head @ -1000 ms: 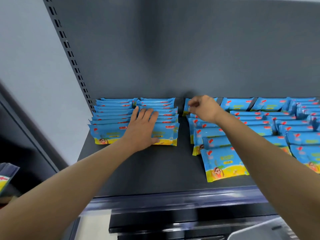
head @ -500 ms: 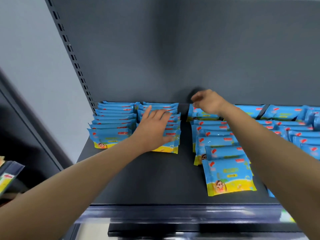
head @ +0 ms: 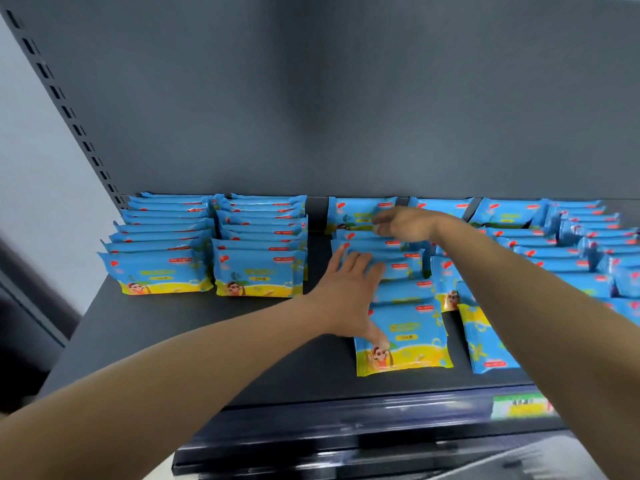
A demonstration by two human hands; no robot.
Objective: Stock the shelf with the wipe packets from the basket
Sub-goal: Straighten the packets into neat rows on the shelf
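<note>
Blue and yellow wipe packets lie in overlapping rows on the dark shelf (head: 207,334). Two neat rows (head: 159,271) (head: 259,271) sit at the left. My left hand (head: 349,292) lies flat with spread fingers on the third row, its thumb on that row's front packet (head: 412,337). My right hand (head: 401,223) reaches to the back of the same row, loosely bent fingertips touching the rear packets (head: 356,213). One packet (head: 485,344) lies turned around just right of the front packet. The basket is out of view.
More packet rows (head: 571,258) fill the shelf's right side, partly hidden by my right forearm. A perforated upright (head: 69,112) bounds the shelf at the left and a grey back panel stands behind. A price rail (head: 346,414) with a green label (head: 519,405) runs along the front edge.
My left hand has left the second row and moved right onto the third row. My right hand stays at the back of that row, its fingers less curled. The view has shifted right.
</note>
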